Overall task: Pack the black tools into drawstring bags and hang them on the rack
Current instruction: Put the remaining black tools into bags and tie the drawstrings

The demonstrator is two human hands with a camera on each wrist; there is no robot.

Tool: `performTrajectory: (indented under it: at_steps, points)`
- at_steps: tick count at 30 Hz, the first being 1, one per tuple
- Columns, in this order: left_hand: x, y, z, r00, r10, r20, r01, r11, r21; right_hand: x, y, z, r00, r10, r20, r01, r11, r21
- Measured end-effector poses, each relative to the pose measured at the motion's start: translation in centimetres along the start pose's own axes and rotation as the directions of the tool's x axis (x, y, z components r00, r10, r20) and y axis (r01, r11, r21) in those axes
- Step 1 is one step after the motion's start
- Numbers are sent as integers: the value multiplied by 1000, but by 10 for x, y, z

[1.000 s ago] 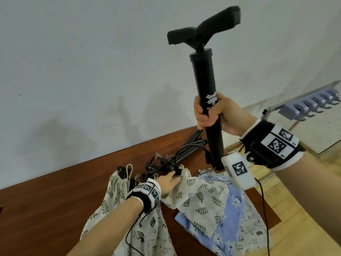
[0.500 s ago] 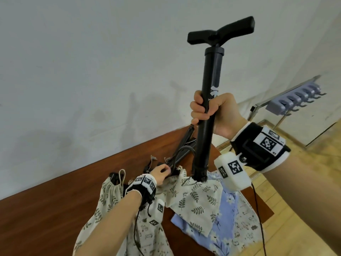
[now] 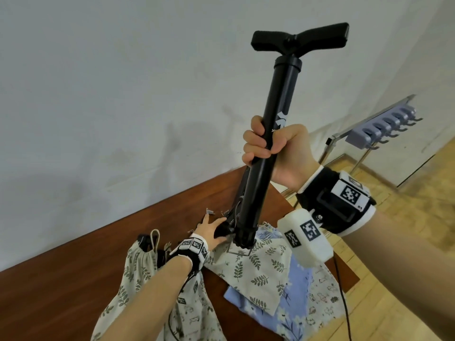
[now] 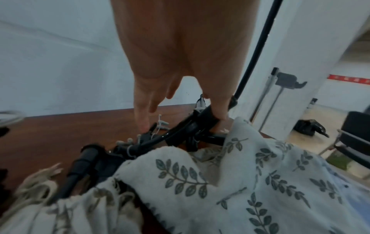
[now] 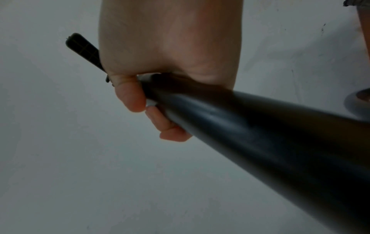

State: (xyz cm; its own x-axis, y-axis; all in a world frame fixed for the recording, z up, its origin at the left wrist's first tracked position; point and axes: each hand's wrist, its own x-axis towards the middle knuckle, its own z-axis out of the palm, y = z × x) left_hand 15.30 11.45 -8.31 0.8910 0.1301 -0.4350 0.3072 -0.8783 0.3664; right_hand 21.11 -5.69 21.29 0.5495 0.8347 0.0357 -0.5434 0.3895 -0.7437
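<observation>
White wall behind, brown table (image 3: 73, 279) below, seen from my head view. My right hand (image 3: 273, 148), its grip wrapped tight round the barrel, holds the black pump (image 3: 268, 148) near upright at centre frame, T-handle at 12 o'clock, foot down over the leaf-print bag (image 3: 248, 264) at 6 o'clock. My left hand (image 3: 211, 232), at 8 o'clock from the pump foot, has its fingers (image 4: 143, 110) stretched out and its thumb pressed on the black hose and fittings (image 4: 180, 131) at the pump's base; I cannot tell whether it truly pinches them. A second leaf-print bag (image 3: 138, 267) lies at 8 o'clock with a dark item at its mouth, and a blue bag (image 3: 295, 303) lies under the first at 5 o'clock. The rack (image 3: 384, 129) with hooks stands at 3 o'clock, well apart.

Risks, as I judge them: the bag mouth is not visibly held open, so the foot may push cloth flat instead of entering; the loose hose may snag the drawstring; the tall pump may overhang the bag.
</observation>
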Motion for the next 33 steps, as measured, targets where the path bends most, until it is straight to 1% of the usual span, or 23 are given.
performTrajectory:
  at_steps: [2, 3, 4, 5, 7, 8, 10, 12, 15, 18, 20, 21, 22, 23, 24, 25, 26, 27, 28, 29, 31, 32, 33]
  points:
    - [-1, 4, 1, 996, 85, 33, -84, 996, -25, 3, -1, -8, 999, -11, -35, 13, 998, 61]
    - [-3, 9, 2, 991, 134, 13, -132, 985, -111, 4, 0, -14, 999, -10, -42, 14, 996, 92]
    - [-3, 15, 3, 988, 153, -21, -154, 972, -177, 5, 0, -19, 999, -5, -41, 10, 993, 119]
    - [-3, 21, 4, 989, 144, -30, -147, 969, -198, 6, 1, -24, 999, 2, -36, 3, 990, 140]
    - [5, 26, 7, 987, 159, -30, -162, 969, -189, 6, 1, -32, 1000, 12, -18, -8, 986, 169]
    - [10, 26, 9, 984, 179, -11, -178, 972, -152, 6, 0, -35, 1000, 14, -10, -12, 985, 175]
    - [16, 23, 9, 983, 184, 18, -184, 983, 17, 5, -4, -41, 1000, 11, 6, -11, 986, 167]
    - [20, 19, 7, 979, 203, 6, -203, 976, 73, 2, -11, -49, 1000, 12, -4, -12, 992, 129]
    - [31, -2, 0, 969, 241, -53, -226, 953, 201, -5, -21, -68, 996, 28, -84, -25, 999, 34]
    - [37, -29, -12, 969, 220, -117, -168, 923, 347, -10, -21, -86, 984, 44, -171, -57, 996, -74]
    - [30, -36, -22, 954, 268, -136, -169, 852, 496, -9, -16, -97, 968, 51, -244, -88, 985, -145]
    - [23, -38, -25, 945, 283, -165, -154, 828, 539, -8, -13, -102, 960, 59, -273, -109, 979, -170]
    - [17, -38, -27, 919, 300, -258, -124, 838, 531, -7, -10, -106, 952, 64, -301, -126, 974, -191]
    - [11, -40, -27, 870, 289, -400, -94, 893, 440, -5, -8, -110, 942, 64, -329, -139, 968, -208]
    - [5, -41, -26, 812, 234, -535, -73, 950, 304, -4, -6, -113, 933, 61, -355, -147, 965, -218]
    - [2, -43, -24, 762, 135, -634, -78, 990, 116, -2, -5, -115, 923, 57, -380, -151, 963, -222]
    - [1, -45, -21, 747, 12, -665, -100, 991, -94, -1, -4, -117, 915, 53, -400, -152, 964, -220]
    - [0, -45, -18, 775, -108, -623, -112, 946, -304, 0, -3, -118, 909, 50, -414, -153, 964, -219]
    - [0, -44, -16, 804, -202, -560, -110, 874, -473, 1, -2, -119, 906, 48, -421, -153, 964, -219]
    - [0, -45, -16, 828, -267, -493, -81, 813, -577, 2, 0, -119, 904, 47, -424, -153, 963, -221]
    - [1, -51, -18, 870, -318, -378, 22, 790, -613, 5, 5, -120, 904, 53, -424, -154, 966, -208]
    - [3, -57, -18, 876, -343, -339, 61, 777, -627, 7, 8, -120, 905, 58, -422, -154, 969, -196]
    - [4, -59, -19, 874, -386, -296, 97, 735, -671, 9, 11, -120, 906, 63, -418, -153, 971, -184]
